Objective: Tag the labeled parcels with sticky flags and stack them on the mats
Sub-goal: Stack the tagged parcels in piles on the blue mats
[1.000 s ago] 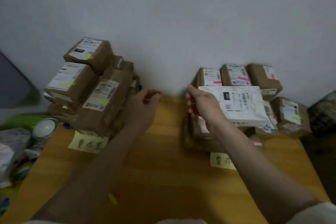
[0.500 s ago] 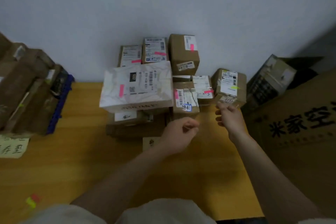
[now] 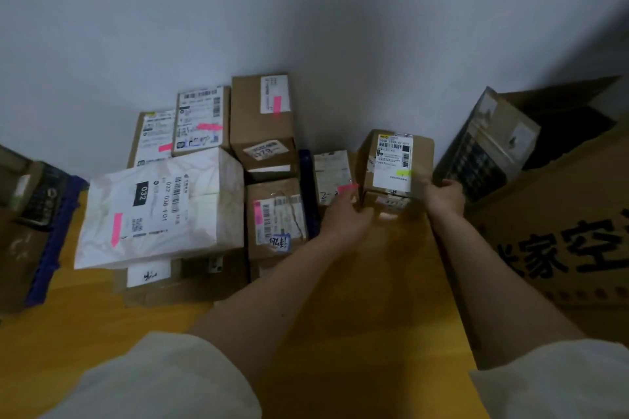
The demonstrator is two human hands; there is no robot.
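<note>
I have both hands on a small brown cardboard parcel at the right end of the pile, close to the pale wall. It stands with its long axis running away from me toward the wall, and its labelled top face is tipped up toward my view. The white shipping label runs lengthwise along that face, barcode at the far end, and a yellow-green sticky flag lies across its near part, pointing right.

My left hand grips the parcel's near left corner, fingers curled round the lower edge. My right hand holds the right side, fingers wrapped behind the box where I cannot see them, thumb near the label's edge. Whether the parcel rests on the box below it or is lifted clear, I cannot tell.

Just left of it sits a smaller taped box with a pink flag at its near edge. Further left are more square-edged cartons with matte cardboard and glossy labels, most tagged pink, and a soft white plastic mailer, crinkled and marked 032, lying flat on top. All this sits on a yellow wooden tabletop. A large printed carton stands at the right.
</note>
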